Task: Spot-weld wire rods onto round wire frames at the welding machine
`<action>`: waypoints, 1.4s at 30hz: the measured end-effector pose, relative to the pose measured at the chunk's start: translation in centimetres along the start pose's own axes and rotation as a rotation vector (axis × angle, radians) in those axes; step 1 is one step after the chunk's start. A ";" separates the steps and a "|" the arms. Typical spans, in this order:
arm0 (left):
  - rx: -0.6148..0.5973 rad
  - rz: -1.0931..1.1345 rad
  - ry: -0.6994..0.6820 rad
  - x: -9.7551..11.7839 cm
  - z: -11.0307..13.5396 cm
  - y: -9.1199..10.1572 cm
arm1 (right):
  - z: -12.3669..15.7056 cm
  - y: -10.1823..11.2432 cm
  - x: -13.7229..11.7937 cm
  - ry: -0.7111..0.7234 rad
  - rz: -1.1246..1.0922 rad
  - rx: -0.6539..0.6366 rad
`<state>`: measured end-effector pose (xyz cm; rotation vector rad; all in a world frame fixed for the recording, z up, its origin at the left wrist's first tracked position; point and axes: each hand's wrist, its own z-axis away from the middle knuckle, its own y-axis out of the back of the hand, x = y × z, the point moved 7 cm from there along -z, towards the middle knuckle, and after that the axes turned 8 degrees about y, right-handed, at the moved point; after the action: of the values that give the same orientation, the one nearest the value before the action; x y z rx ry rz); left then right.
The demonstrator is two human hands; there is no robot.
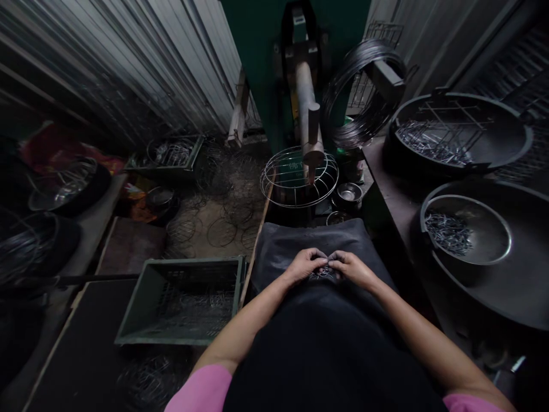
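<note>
Head cam, lower ctr of frame — left hand [305, 265] and right hand [355, 269] meet fingertip to fingertip, both pinched on small wire bits [325, 274] over a dark lap cloth [281, 246]; wire cage [286, 174] above ctr; green crate [141, 303] lower left; steel bowl [489, 229] w/ wire pieces — right edge.

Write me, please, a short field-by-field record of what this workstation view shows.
Left hand: fingers closed on small wire pieces, above a dark cloth
Right hand: pinching the same pieces
Ahead: round wire frame under a machine arm
To the left: green crate holding wire parts
To the right: metal bowl of short wire bits; wire coil behind it
</note>
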<state>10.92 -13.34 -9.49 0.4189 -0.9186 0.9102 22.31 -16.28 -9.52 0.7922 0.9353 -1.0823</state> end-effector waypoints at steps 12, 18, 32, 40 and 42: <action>0.054 -0.254 -0.133 1.3 0.0 1.5 | 0.4 2.3 0.4 -0.033 0.144 0.049; 0.100 -0.300 -0.252 2.6 0.6 1.0 | 0.1 -0.3 -0.9 -0.059 -0.035 -0.097; 0.251 -0.207 -0.087 -1.1 -0.6 6.2 | -0.5 7.5 -0.3 -0.242 1.234 0.012; 0.416 0.437 0.001 0.6 0.0 14.1 | 1.1 10.9 -0.1 0.070 0.748 0.411; 0.539 0.597 -0.035 2.6 -0.3 17.2 | 1.4 10.3 1.8 0.070 0.630 0.433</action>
<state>-2.28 -2.07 -8.49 0.6336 -0.8337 1.7185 32.85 -15.22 -9.82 1.3775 0.4455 -0.7001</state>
